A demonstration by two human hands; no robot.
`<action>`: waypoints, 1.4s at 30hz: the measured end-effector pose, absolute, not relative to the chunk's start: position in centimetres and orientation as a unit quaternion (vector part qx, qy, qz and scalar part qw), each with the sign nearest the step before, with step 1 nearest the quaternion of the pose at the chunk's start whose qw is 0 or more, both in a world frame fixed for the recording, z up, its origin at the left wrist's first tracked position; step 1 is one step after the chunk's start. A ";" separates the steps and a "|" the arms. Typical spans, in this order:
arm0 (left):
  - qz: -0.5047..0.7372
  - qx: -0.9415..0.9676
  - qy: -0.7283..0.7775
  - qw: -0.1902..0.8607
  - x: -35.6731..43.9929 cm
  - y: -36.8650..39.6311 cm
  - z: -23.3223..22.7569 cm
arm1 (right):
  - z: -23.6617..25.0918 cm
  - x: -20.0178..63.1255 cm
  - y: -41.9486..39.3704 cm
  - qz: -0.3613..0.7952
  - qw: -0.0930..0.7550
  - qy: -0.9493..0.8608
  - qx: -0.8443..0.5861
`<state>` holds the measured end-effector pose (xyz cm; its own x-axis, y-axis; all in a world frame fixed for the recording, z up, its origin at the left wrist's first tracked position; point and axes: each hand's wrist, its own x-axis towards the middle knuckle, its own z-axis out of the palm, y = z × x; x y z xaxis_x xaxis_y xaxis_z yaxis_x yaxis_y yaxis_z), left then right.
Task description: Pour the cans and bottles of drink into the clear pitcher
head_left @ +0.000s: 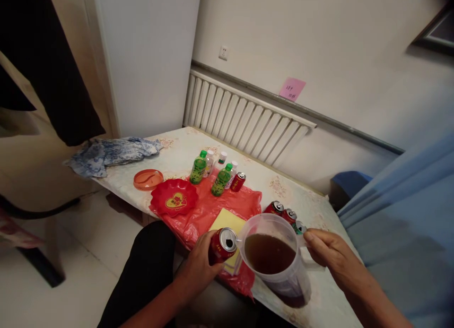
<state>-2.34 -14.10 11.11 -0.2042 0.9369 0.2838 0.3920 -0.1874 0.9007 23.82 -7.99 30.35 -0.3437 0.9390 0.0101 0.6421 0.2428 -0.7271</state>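
My left hand [198, 262] is wrapped round a red soda can [217, 248] with its tab opening uppermost. Closed on the handle of a clear plastic measuring jug [283, 283] is my right hand [324, 247]. Dark brown liquid [270, 253] fills part of the jug, which tilts toward the can. The jug's spout is right beside the can's rim; I cannot make out a stream between them. Under the can lie a yellow pad [227, 219] and a red plastic bag [191, 221].
Green-capped bottles [198, 169], white-capped bottles and a red can [238, 181] stand farther back. Several opened cans [275, 207] are behind the jug. A red scalloped plate [193, 195], an orange lid [148, 179] and a blue-white cloth [117, 153] lie leftward. A blue curtain [407, 214] hangs right.
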 end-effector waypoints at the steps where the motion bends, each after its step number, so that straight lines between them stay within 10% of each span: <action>1: 0.513 0.574 0.580 0.267 -2.3 -14.1 11.2 | 30.4 23.7 -8.0 0.320 0.228 -0.755 -0.524; 42: 0.504 0.577 0.572 0.293 -2.6 -14.0 10.2 | 30.8 22.1 -6.9 0.264 0.146 -0.800 -0.518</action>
